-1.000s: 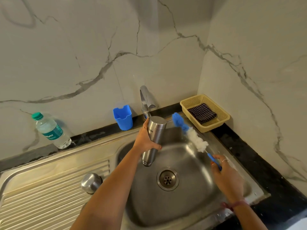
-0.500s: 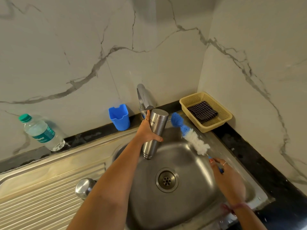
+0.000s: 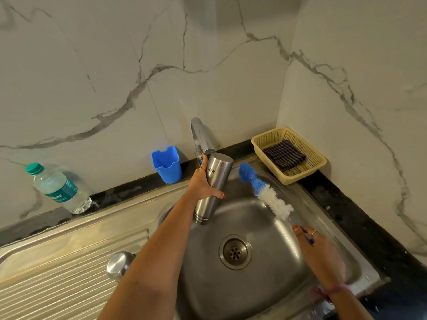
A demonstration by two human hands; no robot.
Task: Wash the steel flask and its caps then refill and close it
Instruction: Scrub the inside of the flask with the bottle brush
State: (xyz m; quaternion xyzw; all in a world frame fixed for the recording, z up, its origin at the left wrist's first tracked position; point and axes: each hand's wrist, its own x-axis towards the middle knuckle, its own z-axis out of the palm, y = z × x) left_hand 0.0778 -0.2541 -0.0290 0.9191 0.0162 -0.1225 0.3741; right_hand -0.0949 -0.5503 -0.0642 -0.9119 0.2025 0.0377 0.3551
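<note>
My left hand [image 3: 203, 183] grips the flask [image 3: 213, 185] around its middle, fingers and thumb curled round the brushed steel. The flask is a plain cylinder held upside down over the sink [image 3: 342, 257], tilted, its flat base up by the tap [image 3: 201, 137] and its ringed mouth pointing down into the bowl. The printed lettering on its side reads inverted.

My right hand [image 3: 320, 252] holds the thin blue handle of the brush [image 3: 265, 192], fingers curled round it near the bowl's right edge. The brush slants up and left — white fluffy bristles along the lower stretch, blue ones at the rounded tip. The tip sits just beside the flask, apart from it.

The sink is dull stainless steel, a round bowl with a perforated drain [image 3: 235, 252] at its centre and a ribbed draining board to the left. A domed steel cap [image 3: 119, 265] rests on that board at the bowl's rim, partly hidden by my left forearm.

On the dark counter strip behind — a clear plastic bottle [image 3: 59, 189] with a green lid and teal label leans against the veined marble wall, and a blue plastic cup [image 3: 167, 164] stands near the tap. In the right corner a yellow mesh basket [image 3: 318, 161] holds a folded dark checked cloth [image 3: 284, 154].
</note>
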